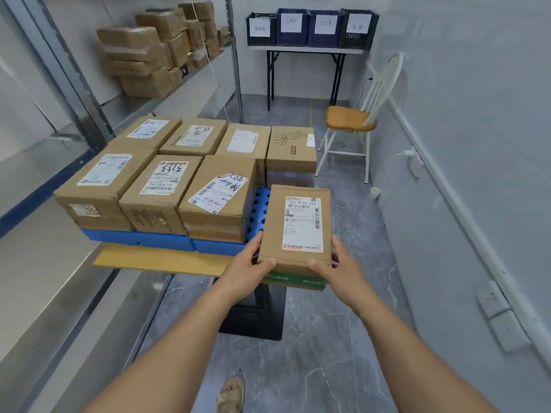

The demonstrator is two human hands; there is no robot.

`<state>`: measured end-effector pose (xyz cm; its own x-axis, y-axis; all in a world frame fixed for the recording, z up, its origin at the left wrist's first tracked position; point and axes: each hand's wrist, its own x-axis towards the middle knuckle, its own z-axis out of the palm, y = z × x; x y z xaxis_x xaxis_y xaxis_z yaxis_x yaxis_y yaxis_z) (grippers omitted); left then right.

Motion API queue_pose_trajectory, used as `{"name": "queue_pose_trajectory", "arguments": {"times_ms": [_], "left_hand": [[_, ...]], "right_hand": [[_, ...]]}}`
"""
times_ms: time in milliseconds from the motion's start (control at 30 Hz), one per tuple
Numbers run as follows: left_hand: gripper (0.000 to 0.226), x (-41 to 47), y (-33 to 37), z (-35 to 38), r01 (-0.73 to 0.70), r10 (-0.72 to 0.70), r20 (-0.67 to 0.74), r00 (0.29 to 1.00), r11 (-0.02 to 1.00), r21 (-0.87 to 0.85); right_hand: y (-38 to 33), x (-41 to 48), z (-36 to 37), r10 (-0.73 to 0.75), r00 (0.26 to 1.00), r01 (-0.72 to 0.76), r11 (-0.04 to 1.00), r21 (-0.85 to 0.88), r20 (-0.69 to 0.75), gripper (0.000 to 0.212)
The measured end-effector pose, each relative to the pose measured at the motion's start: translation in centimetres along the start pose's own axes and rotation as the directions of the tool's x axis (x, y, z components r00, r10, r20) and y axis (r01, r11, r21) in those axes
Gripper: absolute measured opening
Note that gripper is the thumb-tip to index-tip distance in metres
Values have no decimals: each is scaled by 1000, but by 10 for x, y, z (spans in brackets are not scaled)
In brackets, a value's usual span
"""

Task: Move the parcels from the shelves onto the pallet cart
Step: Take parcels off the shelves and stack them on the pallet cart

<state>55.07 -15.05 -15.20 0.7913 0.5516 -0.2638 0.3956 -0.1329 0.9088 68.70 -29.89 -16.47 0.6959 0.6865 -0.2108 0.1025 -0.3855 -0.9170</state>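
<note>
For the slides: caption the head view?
Left hand and right hand grip a labelled parcel at the open corner of the blue pallet, beside loaded parcels; more boxes sit on the shelf.

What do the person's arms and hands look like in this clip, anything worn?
No sleeves show: the left arm and right arm are bare to the frame's bottom edge. The left hand and right hand wear no gloves, and no watch, bracelet or ring is visible.
</note>
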Motion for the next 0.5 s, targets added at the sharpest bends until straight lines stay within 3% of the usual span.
{"name": "queue_pose_trajectory", "arguments": {"times_ms": [133, 233, 333, 500], "left_hand": [[59, 21, 8, -14, -21, 31, -42, 999, 975, 221], [53, 37, 15, -30, -108, 234, -246, 941, 893, 437], [42, 58, 24, -50, -113, 393, -301, 869, 750, 651], [46, 88, 19, -73, 54, 200, -195, 960, 553, 831]], "right_hand": [[-8, 24, 3, 55, 998, -55, 998, -12, -12, 51], [-15, 42, 3, 88, 995, -89, 996, -30, -35, 73], [-22, 63, 5, 107, 992, -109, 993, -32, -60, 77], [-30, 87, 13, 70, 996, -73, 996, -47, -63, 47]]}}
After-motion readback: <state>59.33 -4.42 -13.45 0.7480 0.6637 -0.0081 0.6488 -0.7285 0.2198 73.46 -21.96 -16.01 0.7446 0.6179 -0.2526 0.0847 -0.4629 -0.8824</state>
